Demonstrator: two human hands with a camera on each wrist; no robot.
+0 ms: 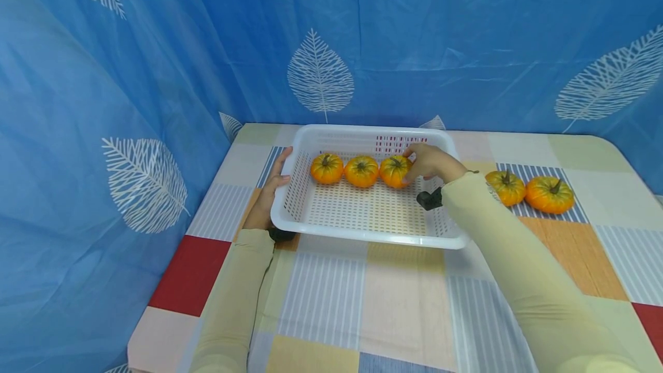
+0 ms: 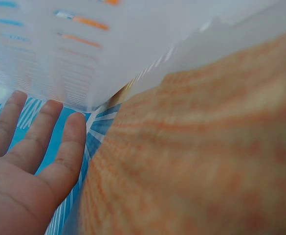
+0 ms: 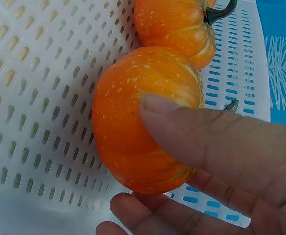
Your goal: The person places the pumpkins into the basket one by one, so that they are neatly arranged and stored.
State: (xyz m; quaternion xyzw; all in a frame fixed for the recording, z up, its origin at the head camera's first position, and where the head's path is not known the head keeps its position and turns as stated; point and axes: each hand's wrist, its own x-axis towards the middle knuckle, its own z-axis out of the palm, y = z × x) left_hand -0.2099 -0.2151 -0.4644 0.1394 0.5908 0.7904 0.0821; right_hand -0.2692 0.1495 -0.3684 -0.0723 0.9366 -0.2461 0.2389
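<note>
A white plastic basket [image 1: 331,236] with slotted walls and floor holds three small orange pumpkins in a row along its far half. My right hand [image 1: 434,163] reaches over the right side and grips the rightmost pumpkin [image 1: 392,172], thumb across its side and fingers around the far side in the right wrist view. That pumpkin sits beside the middle pumpkin [image 1: 361,172]; the left pumpkin [image 1: 326,170] is farther along. At the basket's left wall, my left hand [image 1: 265,200] rests against the outside, its fingers [image 2: 69,152] extended in the left wrist view.
Two more pumpkins, one [image 1: 505,187] partly behind the right sleeve and another [image 1: 550,195], lie on the table to the basket's right. A patchwork-patterned cloth [image 1: 404,304] covers the table. Blue leaf-print curtains [image 1: 404,56] hang behind and along the left.
</note>
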